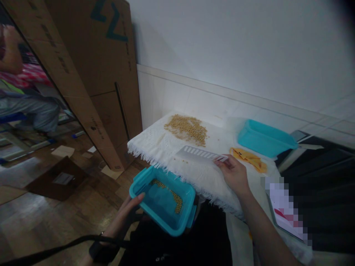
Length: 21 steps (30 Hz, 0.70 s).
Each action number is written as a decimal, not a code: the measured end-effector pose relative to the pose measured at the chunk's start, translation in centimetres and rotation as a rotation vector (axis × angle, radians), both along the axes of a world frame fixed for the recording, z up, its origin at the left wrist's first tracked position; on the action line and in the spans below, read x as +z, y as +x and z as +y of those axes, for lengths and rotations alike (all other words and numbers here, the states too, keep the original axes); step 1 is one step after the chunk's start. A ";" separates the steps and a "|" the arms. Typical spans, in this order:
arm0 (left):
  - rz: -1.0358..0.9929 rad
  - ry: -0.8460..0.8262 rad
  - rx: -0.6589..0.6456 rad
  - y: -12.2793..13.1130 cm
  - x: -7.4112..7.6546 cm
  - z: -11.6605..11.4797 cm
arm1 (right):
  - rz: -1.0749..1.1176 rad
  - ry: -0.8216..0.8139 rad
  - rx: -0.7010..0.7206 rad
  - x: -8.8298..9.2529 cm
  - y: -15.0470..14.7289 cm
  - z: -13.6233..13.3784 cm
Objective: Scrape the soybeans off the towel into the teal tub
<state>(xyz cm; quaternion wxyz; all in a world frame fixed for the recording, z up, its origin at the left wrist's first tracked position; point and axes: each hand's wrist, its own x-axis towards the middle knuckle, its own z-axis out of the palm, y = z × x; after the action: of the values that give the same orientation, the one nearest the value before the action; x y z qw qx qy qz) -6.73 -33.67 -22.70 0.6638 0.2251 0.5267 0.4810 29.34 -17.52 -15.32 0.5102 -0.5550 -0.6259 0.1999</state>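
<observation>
My left hand [135, 202] grips the left rim of a teal plastic container [159, 216], held tilted just below the table's fringed front edge. Yellow beans, probably soybeans [177, 201], lie in it along the far and right sides. Between thumb and fingers, my right hand [234, 173] pinches the right end of a flat white slotted plate [191, 157], whose exact kind I cannot make out. The plate rests low over the white fringed cloth [149, 142], with a few stray beans at its left end. Behind it spreads a pile of the same beans [187, 127].
A second teal container [263, 138] and a yellow cloth [249, 159] are at the right of the table. A pixelated sheet [285, 214] lies nearer. Tall cardboard [108, 74] stands left, before a seated person [27, 99]. Cardboard scraps [55, 181] litter the wooden floor.
</observation>
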 end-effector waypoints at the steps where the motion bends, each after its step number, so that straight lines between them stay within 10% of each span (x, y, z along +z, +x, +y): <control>1: -0.003 0.006 0.000 0.0 0.0 0.0 | 0.026 0.021 -0.019 -0.1 0.1 -0.3; 11: 0.023 -0.028 0.054 -0.2 0.3 0.2 | -0.265 0.190 -0.392 -1.2 -2.6 -8.5; 21: 0.035 -0.026 0.050 -0.8 0.6 0.5 | -0.759 0.627 -0.349 -0.6 -7.5 -10.6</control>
<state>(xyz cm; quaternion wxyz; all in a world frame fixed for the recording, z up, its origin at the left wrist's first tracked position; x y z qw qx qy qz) -7.51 -33.21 -22.11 0.6450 0.2116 0.5499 0.4866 21.82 -28.07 -15.88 0.4150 -0.5050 -0.6947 -0.3002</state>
